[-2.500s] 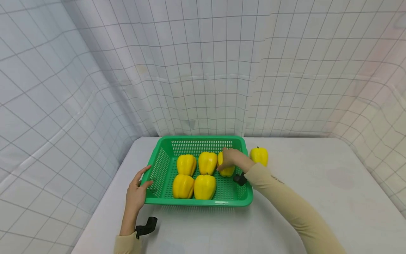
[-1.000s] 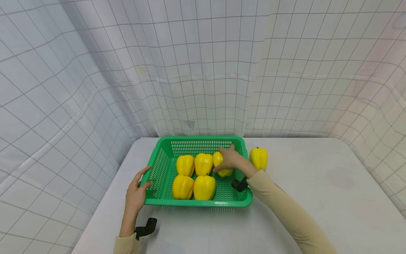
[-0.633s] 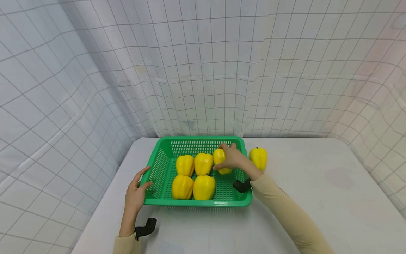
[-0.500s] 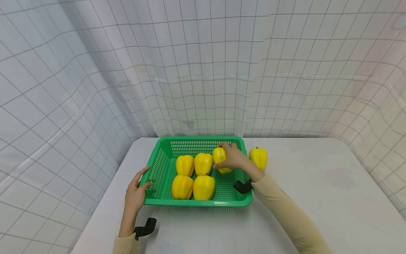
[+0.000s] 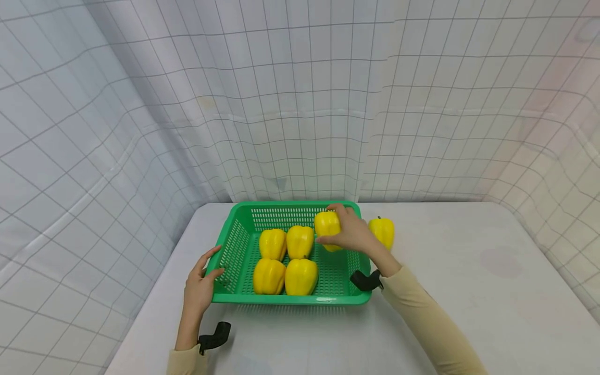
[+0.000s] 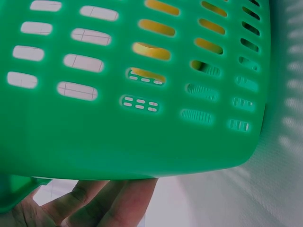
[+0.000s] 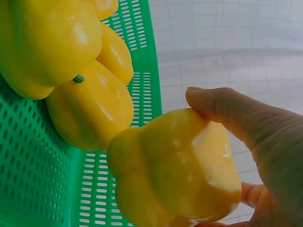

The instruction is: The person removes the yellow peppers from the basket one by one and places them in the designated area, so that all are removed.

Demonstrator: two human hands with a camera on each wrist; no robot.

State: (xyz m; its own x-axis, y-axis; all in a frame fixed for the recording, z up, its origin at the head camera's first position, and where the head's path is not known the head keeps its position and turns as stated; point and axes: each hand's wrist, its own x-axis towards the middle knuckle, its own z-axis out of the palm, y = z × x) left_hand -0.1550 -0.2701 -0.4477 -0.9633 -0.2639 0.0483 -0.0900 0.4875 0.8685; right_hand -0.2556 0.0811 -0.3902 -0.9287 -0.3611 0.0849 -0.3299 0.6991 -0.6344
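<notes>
Lifted since the earlier frame, one pepper [image 5: 327, 224] is over the right side of the basket [image 5: 290, 299], pinched in the right hand [image 5: 353, 233]; the left hand [image 5: 200, 287] pinches its left rim [image 5: 227, 233]; four peppers [image 5: 301, 277] lie inside.

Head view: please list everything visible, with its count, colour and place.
Smooth table: 1, white, lower view
Grid-lined cloth walls: 3, white, behind and beside table
Perforated plastic basket: 1, green, on table
Lobed bell peppers: 6, yellow; four in basket, one held over it, one on table to its right
Wrist cameras: 2, black, one per wrist
Long sleeves: 2, beige, lower left and right
Left hand: 1, bare, gripping basket's left side
Right hand: 1, bare, holding pepper
</notes>
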